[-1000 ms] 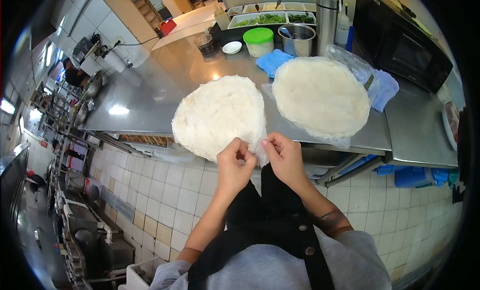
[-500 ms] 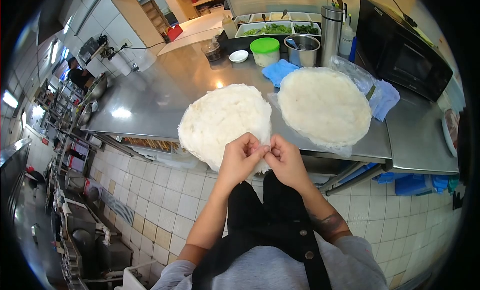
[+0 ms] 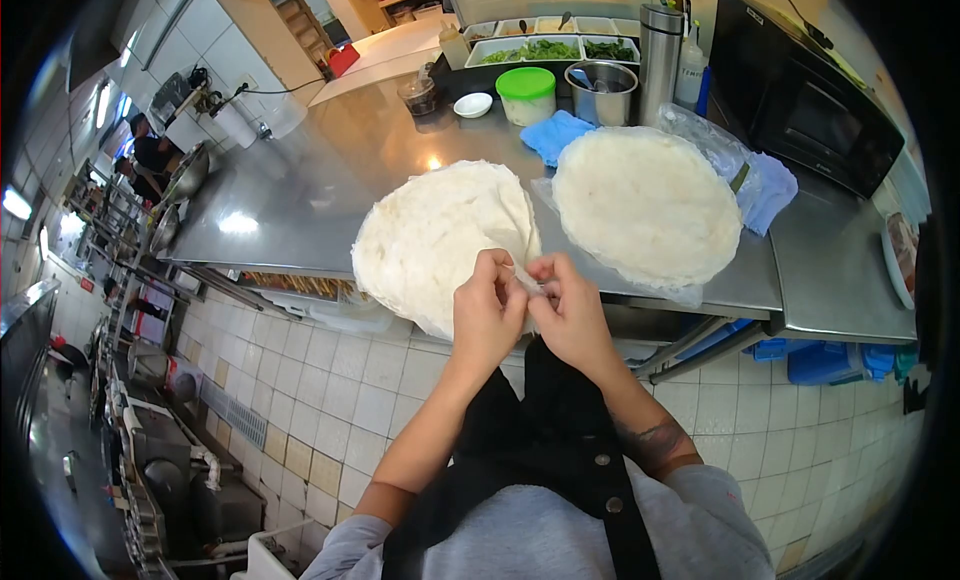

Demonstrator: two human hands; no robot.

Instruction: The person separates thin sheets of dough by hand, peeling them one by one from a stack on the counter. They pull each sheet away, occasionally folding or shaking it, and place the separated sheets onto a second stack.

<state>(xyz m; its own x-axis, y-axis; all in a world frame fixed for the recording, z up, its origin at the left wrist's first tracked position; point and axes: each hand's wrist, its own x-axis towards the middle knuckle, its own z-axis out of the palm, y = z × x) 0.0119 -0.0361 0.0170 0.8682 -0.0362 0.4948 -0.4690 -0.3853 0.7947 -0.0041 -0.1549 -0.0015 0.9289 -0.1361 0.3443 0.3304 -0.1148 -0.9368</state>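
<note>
Since half a second ago, the near edge of the round white sheet has been lifted a little, and a thin layer is seen being pulled up between the two hands.

Nearest of all, the left hand and the right hand are held close together at the near edge of the sheet. Both are closed, and the thin edge is pinched by the fingers of each. The sheet is held over the front edge of the counter, partly past it.

Just to the right of the sheet, a second round white stack is laid on clear plastic on the counter. Behind the sheet, a blue cloth is seen. Farther behind it, a tub with a green lid, a small white bowl and a metal pot are set. Farthest back, trays of greens are lined up.
</note>
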